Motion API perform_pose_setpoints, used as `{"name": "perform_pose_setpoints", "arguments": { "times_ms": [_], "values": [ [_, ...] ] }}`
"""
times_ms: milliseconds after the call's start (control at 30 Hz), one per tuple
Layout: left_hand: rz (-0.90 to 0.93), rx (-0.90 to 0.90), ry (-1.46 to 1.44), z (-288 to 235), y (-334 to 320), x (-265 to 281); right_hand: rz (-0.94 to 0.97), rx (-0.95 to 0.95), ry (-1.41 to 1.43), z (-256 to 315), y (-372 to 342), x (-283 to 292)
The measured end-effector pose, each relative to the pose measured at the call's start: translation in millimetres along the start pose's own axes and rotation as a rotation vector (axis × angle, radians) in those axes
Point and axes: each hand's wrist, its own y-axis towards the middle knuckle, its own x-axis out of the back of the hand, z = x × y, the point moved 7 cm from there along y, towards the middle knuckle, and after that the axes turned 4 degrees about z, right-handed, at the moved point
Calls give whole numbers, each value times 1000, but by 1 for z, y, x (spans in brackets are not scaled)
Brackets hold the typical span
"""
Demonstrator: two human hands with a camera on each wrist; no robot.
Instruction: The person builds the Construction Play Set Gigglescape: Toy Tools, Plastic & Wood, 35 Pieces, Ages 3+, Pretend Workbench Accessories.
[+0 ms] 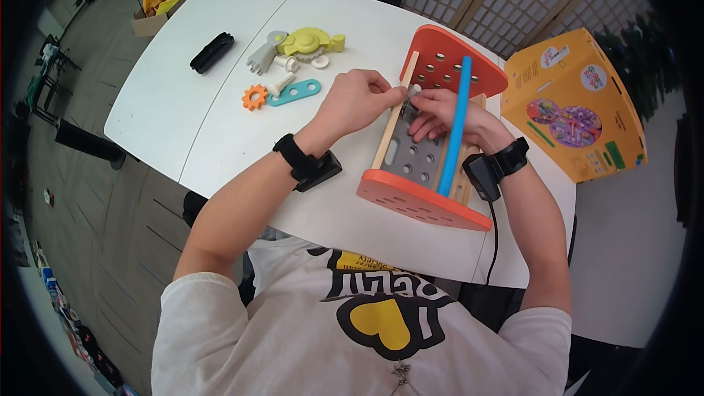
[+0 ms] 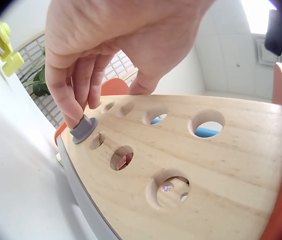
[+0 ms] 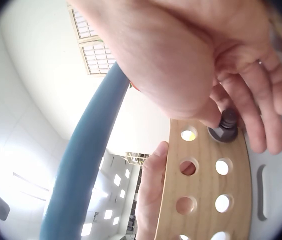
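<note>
A toy workbench with orange end panels (image 1: 422, 198) lies on its side before me. My left hand (image 1: 353, 106) reaches over its wooden side strip (image 2: 221, 160). There its fingertips hold the grey head of a toy bolt (image 2: 84, 130), seated in a hole, while the thumb rests on the strip's edge. Inside the frame is my right hand (image 1: 451, 114), its thumb and a partly hidden finger pinching a dark grey nut (image 3: 224, 133) around the bolt's threaded end. The other right fingers extend beside it, over the perforated grey panel (image 1: 414, 158).
A blue rod (image 1: 456, 128) spans the frame beside my right wrist. Left on the table are a yellow-green toy tool (image 1: 308, 42), a teal strip (image 1: 295, 92), an orange gear (image 1: 254, 97) and a black case (image 1: 213, 53). A yellow box (image 1: 579, 103) stands at right.
</note>
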Motion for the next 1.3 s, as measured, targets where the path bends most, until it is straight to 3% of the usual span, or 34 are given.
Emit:
{"name": "perform_pose_setpoints", "arguments": {
  "times_ms": [200,400,600,700,900,1100,1200,1300],
  "values": [
    [4,5,-9,1,1,-1,-30,152,-118,0,2,1],
    [25,29,-12,-1,-1,-1,-12,29,-21,-8,14,7],
    [45,58,6,-3,-2,-1,-29,248,-82,0,8,8],
    [40,52,15,-4,-3,-1,-51,261,-116,0,9,9],
    [40,42,1,-5,-3,-1,-65,81,-61,-6,16,8],
    [22,16,-7,-4,-4,-1,-79,295,-147,4,11,7],
    [10,11,-1,-4,-4,0,-44,259,-143,1,16,10],
    [40,43,17,-8,-6,0,-12,59,-22,-8,18,7]
  ]
}}
